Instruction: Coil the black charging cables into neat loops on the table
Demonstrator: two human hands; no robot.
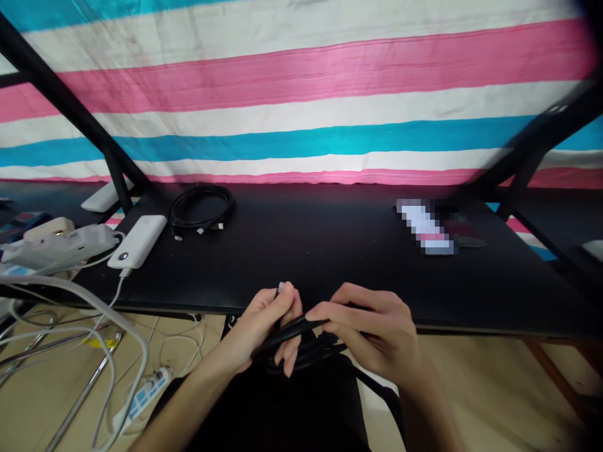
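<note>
Just past the desk's front edge, a black cable is bunched in loops between both hands, above my lap. My left hand is closed around one side of the loops, with a small light connector showing by its thumb and forefinger. On the other side, my right hand pinches the cable strands between thumb and fingers. Part of the bundle is hidden behind the fingers. A second black cable lies coiled on the desk, its light connector ends facing me.
The black desk has a white power bank with a plugged-in cord at left and a blurred-out phone at right. White power strips and hanging cords crowd the left. Dark frame bars slant at both sides before a striped cloth.
</note>
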